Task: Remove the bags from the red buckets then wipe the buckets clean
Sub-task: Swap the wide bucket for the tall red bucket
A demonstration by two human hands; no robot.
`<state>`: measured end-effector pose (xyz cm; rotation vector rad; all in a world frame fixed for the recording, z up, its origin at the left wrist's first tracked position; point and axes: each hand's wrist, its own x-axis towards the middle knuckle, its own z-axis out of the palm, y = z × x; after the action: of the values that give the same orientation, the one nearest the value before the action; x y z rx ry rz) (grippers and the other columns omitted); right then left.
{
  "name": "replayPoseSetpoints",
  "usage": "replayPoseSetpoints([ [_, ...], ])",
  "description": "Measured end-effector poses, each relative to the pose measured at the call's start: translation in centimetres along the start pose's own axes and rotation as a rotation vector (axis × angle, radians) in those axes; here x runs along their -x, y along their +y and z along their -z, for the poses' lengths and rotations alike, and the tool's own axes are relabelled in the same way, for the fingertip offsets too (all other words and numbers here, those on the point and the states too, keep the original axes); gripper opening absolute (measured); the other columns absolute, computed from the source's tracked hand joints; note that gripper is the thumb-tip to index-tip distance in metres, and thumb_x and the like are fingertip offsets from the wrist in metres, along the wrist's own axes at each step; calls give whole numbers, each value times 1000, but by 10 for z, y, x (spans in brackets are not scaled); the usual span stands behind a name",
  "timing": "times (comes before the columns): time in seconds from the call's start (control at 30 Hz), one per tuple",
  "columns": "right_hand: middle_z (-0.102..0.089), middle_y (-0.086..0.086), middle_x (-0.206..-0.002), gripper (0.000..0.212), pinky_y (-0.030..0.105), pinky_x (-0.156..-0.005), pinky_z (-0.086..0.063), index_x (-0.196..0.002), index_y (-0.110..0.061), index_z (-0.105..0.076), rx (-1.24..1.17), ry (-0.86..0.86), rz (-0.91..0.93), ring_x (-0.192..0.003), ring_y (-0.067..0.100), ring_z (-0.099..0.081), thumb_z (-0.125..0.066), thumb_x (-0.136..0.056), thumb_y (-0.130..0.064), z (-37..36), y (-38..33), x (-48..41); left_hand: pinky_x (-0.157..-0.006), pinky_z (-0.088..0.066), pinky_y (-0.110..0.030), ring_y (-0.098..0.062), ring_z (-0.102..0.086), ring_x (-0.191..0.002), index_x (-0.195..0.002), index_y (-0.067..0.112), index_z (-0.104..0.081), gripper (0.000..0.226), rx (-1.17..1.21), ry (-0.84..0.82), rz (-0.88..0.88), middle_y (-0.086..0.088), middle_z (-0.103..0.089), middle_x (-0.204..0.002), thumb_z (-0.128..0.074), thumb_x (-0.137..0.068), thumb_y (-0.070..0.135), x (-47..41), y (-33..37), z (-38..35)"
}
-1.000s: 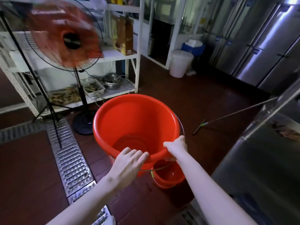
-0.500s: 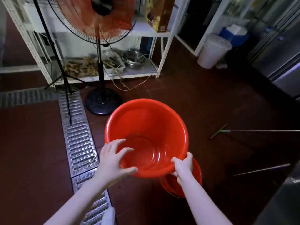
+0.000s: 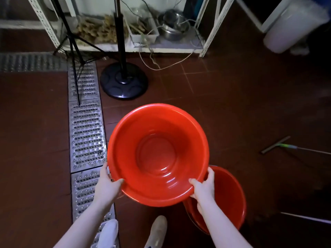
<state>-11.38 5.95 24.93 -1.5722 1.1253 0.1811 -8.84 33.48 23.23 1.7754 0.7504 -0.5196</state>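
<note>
I see the wide red plastic bucket (image 3: 157, 140) held mouth-up above the dark red tiled floor (image 3: 232, 104). My left hand (image 3: 107, 185) and right hand (image 3: 204, 189) each clamp curled fingers on its near rim. A second red plastic bucket (image 3: 231, 199) stands just behind the right hand.

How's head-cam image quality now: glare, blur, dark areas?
Head view: dim overall, floor near black at right; glare streaks inside the held red bucket; white bin top right smeared by motion blur; wide-angle bows the shelf legs; left hand and right hand sharp.
</note>
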Motion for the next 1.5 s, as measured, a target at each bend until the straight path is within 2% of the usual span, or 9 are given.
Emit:
replayPoseSetpoints([
  [0.37,-65,9,-113,76,48,-72,-61,-142,-35,-37,150,-15,-27,-98,31,-67,-75,-82,-8,-53,124,-152,-81,-54,-62,-41,-68,-86,-135,25,-37,85,83,23,118,-19,-66,-97,-75,-66,-8,-148,-141,-88],
  [0.57,-70,8,-96,70,49,-69,-61,-141,-27,-44,182,34,-65,-90,31,-70,-73,-82,-3,-74,179,-212,-76,-56,-57,-33,-70,-81,-133,34,-38,87,9,21,64,-4,-68,-93,-79,-64,0,-206,-182,-115],
  [0.77,-68,10,-116,70,50,-94,-52,-144,-23,-40,378,108,19,-109,32,-64,-71,-83,-7,-90,197,-246,-81,-56,-54,-30,-69,-87,-138,37,-35,87,-23,8,13,0,-66,-101,-78,-71,2,-241,-190,-135],
  [0.93,-62,13,-128,75,49,-99,-49,-149,-20,-32,413,139,5,-118,35,-59,-70,-86,-9,-89,192,-255,-84,-55,-52,-33,-67,-89,-142,35,-35,83,-130,10,-72,5,-59,-100,-78,-75,11,-243,-170,-144],
  [1.03,-62,9,-127,72,45,-99,-50,-148,-21,-35,373,97,4,-112,28,-63,-70,-86,-9,-81,185,-247,-92,-51,-43,-32,-63,-100,-148,27,-30,82,-287,16,-130,3,-58,-103,-76,-81,16,-233,-158,-145],
  [1.13,-65,3,-121,56,25,-92,-47,-138,-20,-49,437,96,49,-91,10,-63,-70,-86,-14,-61,176,-232,-95,-43,-41,-35,-56,-114,-149,17,-31,74,-357,70,-102,-11,-56,-126,-71,-86,22,-215,-145,-146],
  [1.23,-67,5,-116,41,28,-92,-47,-125,-20,-58,472,137,41,-95,16,-64,-69,-86,-16,-27,175,-214,-95,-43,-48,-42,-54,-107,-137,10,-42,57,-484,195,-144,-24,-48,-124,-66,-87,23,-178,-136,-155],
  [1.4,-65,8,-119,40,37,-96,-45,-124,-17,-58,536,294,-105,-112,29,-60,-70,-86,-20,49,193,-193,-71,-49,-36,-20,-61,-72,-114,21,-54,31,-518,-127,-357,2,-65,-80,-66,-86,13,-104,-134,-207],
  [1.5,-55,14,-127,49,39,-91,-46,-130,-18,-53,595,417,-243,-115,36,-56,-72,-85,-24,94,211,-187,-68,-44,-25,-9,-60,-69,-112,23,-56,31,-537,-353,-404,8,-63,-73,-68,-85,13,-82,-137,-253],
])
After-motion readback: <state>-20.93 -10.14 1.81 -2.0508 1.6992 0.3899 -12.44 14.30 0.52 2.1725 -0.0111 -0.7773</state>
